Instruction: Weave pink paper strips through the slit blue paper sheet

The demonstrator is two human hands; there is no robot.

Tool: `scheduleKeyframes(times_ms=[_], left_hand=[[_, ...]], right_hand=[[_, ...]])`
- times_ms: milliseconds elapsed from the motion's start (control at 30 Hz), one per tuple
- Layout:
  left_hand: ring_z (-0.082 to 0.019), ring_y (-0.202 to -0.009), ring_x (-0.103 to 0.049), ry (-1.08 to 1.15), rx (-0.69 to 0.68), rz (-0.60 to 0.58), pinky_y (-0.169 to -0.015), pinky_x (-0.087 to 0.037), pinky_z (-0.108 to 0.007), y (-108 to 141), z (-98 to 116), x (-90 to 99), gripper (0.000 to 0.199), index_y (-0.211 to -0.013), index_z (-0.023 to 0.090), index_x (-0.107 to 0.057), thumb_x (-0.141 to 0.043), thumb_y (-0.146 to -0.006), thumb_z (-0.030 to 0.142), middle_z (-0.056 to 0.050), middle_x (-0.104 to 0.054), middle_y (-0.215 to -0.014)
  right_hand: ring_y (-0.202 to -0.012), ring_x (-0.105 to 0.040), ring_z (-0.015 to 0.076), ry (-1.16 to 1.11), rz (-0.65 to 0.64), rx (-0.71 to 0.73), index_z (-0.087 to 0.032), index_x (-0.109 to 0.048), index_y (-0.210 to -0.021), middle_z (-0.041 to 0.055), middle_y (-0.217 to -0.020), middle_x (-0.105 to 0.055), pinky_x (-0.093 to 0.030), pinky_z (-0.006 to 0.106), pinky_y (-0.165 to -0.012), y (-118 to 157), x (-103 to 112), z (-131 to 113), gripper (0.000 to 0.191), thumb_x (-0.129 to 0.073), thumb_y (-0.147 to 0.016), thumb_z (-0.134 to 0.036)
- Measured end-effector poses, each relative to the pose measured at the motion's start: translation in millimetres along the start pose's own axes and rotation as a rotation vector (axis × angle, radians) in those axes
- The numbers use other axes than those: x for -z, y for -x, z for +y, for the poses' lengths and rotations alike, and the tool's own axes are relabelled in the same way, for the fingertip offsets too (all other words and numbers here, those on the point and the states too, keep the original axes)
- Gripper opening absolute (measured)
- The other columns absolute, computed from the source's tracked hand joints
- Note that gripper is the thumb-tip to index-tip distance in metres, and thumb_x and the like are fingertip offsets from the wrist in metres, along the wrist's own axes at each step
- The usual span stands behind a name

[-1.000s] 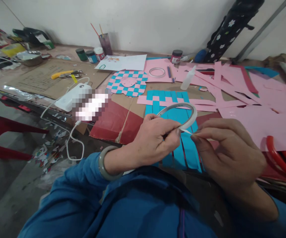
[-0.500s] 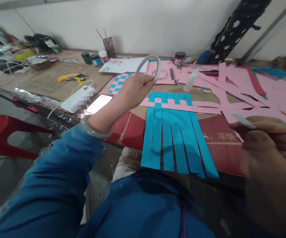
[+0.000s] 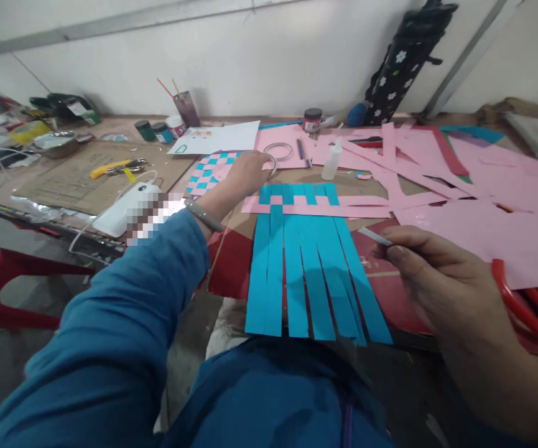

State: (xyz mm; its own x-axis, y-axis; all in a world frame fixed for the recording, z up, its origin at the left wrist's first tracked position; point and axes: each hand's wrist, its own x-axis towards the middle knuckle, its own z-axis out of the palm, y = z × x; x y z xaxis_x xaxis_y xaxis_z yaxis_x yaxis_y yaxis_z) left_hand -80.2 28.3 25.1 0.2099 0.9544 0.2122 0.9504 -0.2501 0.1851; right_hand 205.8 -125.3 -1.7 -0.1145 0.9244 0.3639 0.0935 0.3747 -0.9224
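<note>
The left hand curls over a tape roll at the far end of the work, though whether it grips the roll cannot be told. The right hand pinches a thin white strip between thumb and forefinger, just right of the blue paper strips lying on red cardboard. Pink paper strips cross the blue ones near their far end, so the weaving looks only begun; the next move seems to call for setting the white strip carefully against the weave.
</note>
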Motion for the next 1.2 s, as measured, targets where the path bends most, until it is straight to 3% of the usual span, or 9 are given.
scheduleKeyframes(times_ms=[100, 233, 367, 633, 833, 1200], left_hand=[[-0.018, -0.092, -0.063, 0.409, -0.093, 0.059, -0.084, -0.047, -0.032, 39.1, 30.1, 14.0, 0.028, -0.104, 0.016, -0.072, -0.049, -0.089, 0.024, -0.008, -0.073, -0.102], [-0.014, -0.081, -0.064, 0.864, -0.158, -0.110, -0.074, -0.049, -0.026, 102.1, 71.3, 30.2, 0.023, -0.091, 0.015, -0.073, -0.055, -0.088, 0.030, -0.004, -0.073, -0.087], [-0.012, -0.071, -0.061, 1.101, -0.099, -0.276, -0.066, -0.048, -0.025, 132.4, 85.4, 32.6, 0.022, -0.088, 0.015, -0.071, -0.057, -0.087, 0.032, -0.002, -0.069, -0.075], [-0.008, -0.061, -0.050, 1.230, 0.004, -0.373, -0.054, -0.039, -0.022, 137.9, 80.0, 29.0, 0.017, -0.077, 0.015, -0.066, -0.058, -0.083, 0.028, 0.000, -0.060, -0.067], [-0.008, -0.060, -0.050, 1.302, 0.016, -0.412, -0.055, -0.039, -0.022, 140.1, 82.8, 24.8, 0.014, -0.074, 0.014, -0.066, -0.059, -0.080, 0.024, 0.000, -0.061, -0.066], [-0.006, -0.058, -0.045, 1.391, -0.008, -0.314, -0.054, -0.036, -0.019, 142.5, 85.0, 16.3, 0.015, -0.072, 0.013, -0.066, -0.064, -0.078, 0.027, 0.003, -0.056, -0.063]], right_hand=[[-0.076, -0.066, 0.0142, -0.117, 0.022, -0.079, -0.027, -0.074, -0.084, 0.0005, -0.084, -0.071, -0.056, 0.025, -0.062, -5.6, -6.6, 4.2, 0.005, -0.075, -0.080, -0.027], [-0.067, -0.062, 0.0124, -0.164, 0.004, -0.131, -0.025, -0.071, -0.080, -0.0011, -0.075, -0.067, -0.052, 0.024, -0.056, -8.5, -21.9, 1.5, 0.007, -0.076, -0.079, -0.029], [-0.069, -0.063, 0.0142, -0.055, -0.078, -0.071, -0.024, -0.070, -0.081, -0.0019, -0.074, -0.067, -0.053, 0.027, -0.057, -8.5, -31.9, -1.4, 0.009, -0.072, -0.082, -0.033], [-0.064, -0.064, 0.0130, 0.021, -0.120, -0.074, -0.024, -0.071, -0.079, -0.0020, -0.073, -0.068, -0.052, 0.024, -0.054, -5.0, -37.6, -3.7, 0.011, -0.075, -0.080, -0.034], [-0.064, -0.063, 0.0129, 0.055, -0.154, -0.076, -0.025, -0.071, -0.077, -0.0027, -0.071, -0.068, -0.050, 0.024, -0.055, -6.1, -38.6, -4.4, 0.011, -0.073, -0.082, -0.035], [-0.072, -0.060, 0.0117, -0.032, -0.164, -0.240, -0.026, -0.070, -0.079, -0.0025, -0.074, -0.065, -0.047, 0.024, -0.065, -1.7, -37.8, -10.4, 0.015, -0.072, -0.083, -0.040]])
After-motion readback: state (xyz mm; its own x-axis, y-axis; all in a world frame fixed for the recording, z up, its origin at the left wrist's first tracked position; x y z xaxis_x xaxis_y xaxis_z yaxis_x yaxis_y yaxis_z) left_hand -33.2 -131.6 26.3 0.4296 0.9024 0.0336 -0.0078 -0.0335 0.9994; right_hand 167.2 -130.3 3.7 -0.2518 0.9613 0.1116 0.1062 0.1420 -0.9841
